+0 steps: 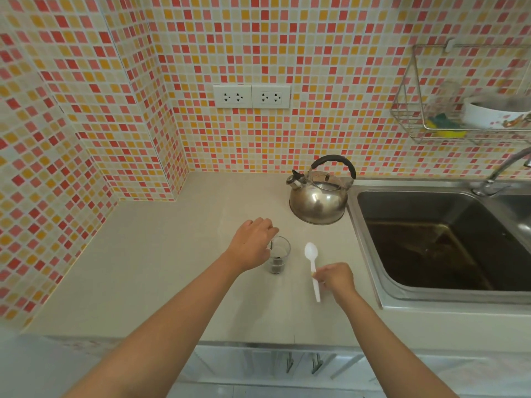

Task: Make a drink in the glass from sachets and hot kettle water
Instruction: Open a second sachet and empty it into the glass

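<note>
A small clear glass [279,255] stands on the beige counter [161,271], with dark powder or liquid at its bottom. My left hand [253,242] hovers at the glass's left rim, fingers pinched on something small and dark over the opening; it may be a sachet, but I cannot tell. My right hand [336,278] grips the handle of a white plastic spoon [312,264], bowl pointing away, just right of the glass. A steel whistling kettle [319,196] with a black handle sits behind, by the sink.
A steel sink [448,242] with brown water lies to the right, its tap [500,173] at the back. A wire rack [459,116] with a bowl and sponge hangs on the tiled wall. Two double sockets [251,96] sit above the counter.
</note>
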The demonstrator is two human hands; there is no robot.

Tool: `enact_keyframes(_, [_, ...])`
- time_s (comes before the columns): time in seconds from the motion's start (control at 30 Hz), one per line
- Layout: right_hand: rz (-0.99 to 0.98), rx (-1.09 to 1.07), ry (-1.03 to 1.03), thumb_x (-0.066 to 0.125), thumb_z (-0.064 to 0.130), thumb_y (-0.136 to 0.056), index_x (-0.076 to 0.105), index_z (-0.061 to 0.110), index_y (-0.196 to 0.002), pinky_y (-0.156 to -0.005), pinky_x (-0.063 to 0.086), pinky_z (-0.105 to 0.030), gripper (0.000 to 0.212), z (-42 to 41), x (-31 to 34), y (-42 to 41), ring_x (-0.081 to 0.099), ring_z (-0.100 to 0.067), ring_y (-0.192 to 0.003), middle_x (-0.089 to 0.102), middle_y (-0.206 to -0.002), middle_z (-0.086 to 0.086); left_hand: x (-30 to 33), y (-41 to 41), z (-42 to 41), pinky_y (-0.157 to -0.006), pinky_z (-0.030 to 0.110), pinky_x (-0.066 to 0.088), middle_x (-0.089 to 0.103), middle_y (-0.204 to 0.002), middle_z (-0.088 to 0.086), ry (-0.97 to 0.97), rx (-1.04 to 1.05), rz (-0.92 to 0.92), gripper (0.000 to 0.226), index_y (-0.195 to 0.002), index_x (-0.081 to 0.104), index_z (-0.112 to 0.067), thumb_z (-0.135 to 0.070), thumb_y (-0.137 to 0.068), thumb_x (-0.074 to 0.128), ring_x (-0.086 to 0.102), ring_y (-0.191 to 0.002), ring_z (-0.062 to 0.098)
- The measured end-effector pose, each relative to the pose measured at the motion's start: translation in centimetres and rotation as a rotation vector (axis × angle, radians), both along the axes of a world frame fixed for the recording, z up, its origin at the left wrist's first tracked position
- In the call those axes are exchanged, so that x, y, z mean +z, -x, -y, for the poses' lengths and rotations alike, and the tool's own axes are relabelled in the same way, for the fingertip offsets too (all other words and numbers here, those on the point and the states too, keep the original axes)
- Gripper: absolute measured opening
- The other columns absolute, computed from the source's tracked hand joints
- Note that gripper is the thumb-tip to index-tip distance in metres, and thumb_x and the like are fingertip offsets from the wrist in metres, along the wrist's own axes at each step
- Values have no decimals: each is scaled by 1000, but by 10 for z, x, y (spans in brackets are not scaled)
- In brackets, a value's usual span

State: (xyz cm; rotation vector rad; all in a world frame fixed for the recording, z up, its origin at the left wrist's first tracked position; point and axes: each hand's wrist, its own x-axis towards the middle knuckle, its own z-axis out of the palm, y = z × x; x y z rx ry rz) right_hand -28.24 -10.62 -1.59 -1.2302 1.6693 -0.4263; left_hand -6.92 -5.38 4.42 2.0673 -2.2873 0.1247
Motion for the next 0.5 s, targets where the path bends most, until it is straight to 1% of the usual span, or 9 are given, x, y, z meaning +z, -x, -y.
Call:
enact_keyframes(0.07, [-54, 14, -23, 76, 6, -74, 72, -7, -86, -65, 46, -32, 18, 2, -9, -1, 60, -26, -68, 67, -78, -15, -1, -1, -1, -91, 32, 39, 54, -124, 1, 4, 3, -22, 50, -132, 51, -18, -21, -83, 55, 51, -112, 21])
enact_keyframes(0.1, [-64, 22, -25, 76, 6, -73, 72, -7, -86, -65, 45, -31, 19, 2, -13, -1, 59, -26, -69, 66, -78, -15, -2, -2, -1, -90, 31, 39, 54, -124, 1, 6, 11, -39, 50, -133, 51, -19, -22, -83, 55, 51, -112, 21])
enact_keyframes(0.2, [-84, 77, -5, 77, 6, -73, 75, 2, -85, -69, 50, -32, 13, 3, -21, -2, 62, -26, -73, 68, -81, -11, -3, -4, -1, -91, 30, 39, 55, -125, 0, 19, 29, -83, 51, -134, 51, -20, -24, -83, 56, 51, -113, 20])
enact_keyframes(0.27, [-77, 110, 11, 77, 6, -73, 76, 6, -88, -75, 53, -35, 15, 2, -26, -2, 65, -26, -78, 70, -84, -8, -5, -5, 0, -91, 30, 39, 55, -125, -1, 27, 30, -97, 52, -134, 51, -21, -25, -83, 57, 51, -113, 19])
enact_keyframes(0.4, [-67, 98, 25, 78, 8, -72, 75, 5, -87, -73, 53, -36, 16, 3, -33, -3, 62, -25, -72, 69, -80, -8, -9, -8, 1, -91, 30, 38, 55, -125, 0, 45, 15, -101, 53, -134, 50, -21, -28, -83, 57, 52, -112, 20])
enact_keyframes(0.5, [-91, 80, 36, 78, 15, -73, 72, 8, -85, -69, 50, -34, 15, 0, -33, -4, 61, -22, -72, 71, -85, -7, -12, -9, 2, -92, 31, 39, 56, -124, 0, 45, 3, -101, 53, -135, 50, -21, -33, -83, 57, 52, -112, 19])
